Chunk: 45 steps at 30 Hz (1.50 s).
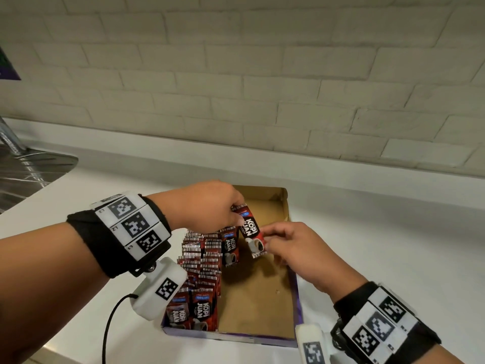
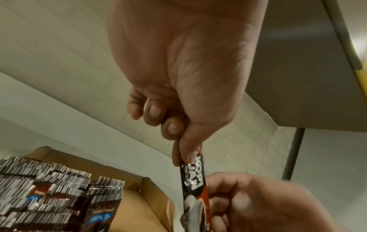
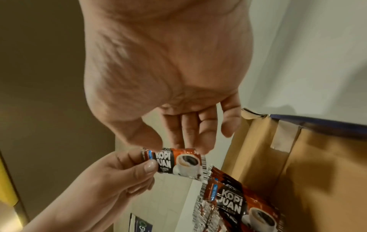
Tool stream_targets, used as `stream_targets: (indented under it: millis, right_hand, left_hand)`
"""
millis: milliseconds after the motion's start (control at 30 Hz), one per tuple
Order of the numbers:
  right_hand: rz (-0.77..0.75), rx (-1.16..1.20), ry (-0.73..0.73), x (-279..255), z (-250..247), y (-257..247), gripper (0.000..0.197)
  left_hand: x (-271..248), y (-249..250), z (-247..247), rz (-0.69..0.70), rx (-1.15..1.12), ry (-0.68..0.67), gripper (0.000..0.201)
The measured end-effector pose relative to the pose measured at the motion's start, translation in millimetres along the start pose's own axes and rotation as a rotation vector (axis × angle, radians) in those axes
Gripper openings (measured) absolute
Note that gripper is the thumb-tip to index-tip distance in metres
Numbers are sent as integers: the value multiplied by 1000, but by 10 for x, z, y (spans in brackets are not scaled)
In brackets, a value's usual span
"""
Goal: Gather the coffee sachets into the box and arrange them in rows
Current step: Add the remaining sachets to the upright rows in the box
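Two hands meet over one open cardboard box (image 1: 287, 261), which sits on a white counter (image 1: 380, 245) w/ a pale brick wall (image 1: 236, 74) behind and a steel sink (image 1: 23, 174) at far left. Box is brown inside, purple-blue on the outside edge; its right half shows bare floor. Left half is packed w/ coffee sachets (image 1: 202, 261) standing on edge in rows, approx 3 rows, too many and too tightly set to count; the front ones face the camera w/ the "KOPI JUAN" print readable. One loose sachet (image 1: 252, 233) is held above the box, just right of the packed rows, tilted, top end toward the left hand (image 1: 207, 206), cup-picture end toward the right hand (image 1: 291, 248). Left hand comes in from the left, above the rows, thumb and curled fingers pinching the sachet's top end; left wrist view shows the other fingers folded into the palm. Right hand reaches in from the near right, over the bare part of the box, thumb and fingertips pinching the sachet's lower end, remaining fingers loosely bent. Both hands have hold of the same sachet, one at each end. Each wrist wears a black band w/ white marker blocks.
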State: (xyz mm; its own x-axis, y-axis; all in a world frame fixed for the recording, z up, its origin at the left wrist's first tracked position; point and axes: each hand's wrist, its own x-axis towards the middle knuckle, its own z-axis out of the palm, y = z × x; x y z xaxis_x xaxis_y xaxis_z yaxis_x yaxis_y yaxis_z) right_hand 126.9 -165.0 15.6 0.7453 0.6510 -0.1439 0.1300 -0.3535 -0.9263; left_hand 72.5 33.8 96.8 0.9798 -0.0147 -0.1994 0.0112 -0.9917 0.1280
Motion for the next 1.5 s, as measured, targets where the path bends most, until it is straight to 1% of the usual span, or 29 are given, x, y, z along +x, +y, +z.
stream_targets:
  millis: [67,133,233,433,567,667,867,1000,1267,1367,1500]
  right_hand:
    - [-49,-120,7,-4,41,8,6]
    - [-62,-153,33,7,54,51,8]
    - [-54,-142,34,14,57,73,7]
    - [-52,-188,35,43,52,79,7]
    - [-28,-213,-7,49,49,120,3]
    - [23,-227,-31,55,58,206,14]
    - [95,-174,-77,22,38,296,16]
    - [101,-166,-77,31,38,331,17]
    - [111,-142,-72,42,22,355,17]
    - [108,-150,-78,44,29,363,17]
    - [105,-151,-82,54,33,370,16]
  left_hand:
    - [8,-13,7,-27,-55,7,28]
    - [12,-35,8,-53,-136,54,24]
    - [10,-70,3,-84,-211,109,14]
    - [16,-82,37,-93,-307,162,10]
    - [43,-116,77,-106,-238,130,10]
    - [76,-168,129,-124,-199,99,12]
    - [145,-233,283,-150,-126,23,11]
    - [200,-240,389,-141,-57,-17,14]
    - [211,-227,450,-143,-30,-75,21]
    - [219,-244,469,-146,-24,-80,24]
    - [223,-257,462,-147,-39,-61,20]
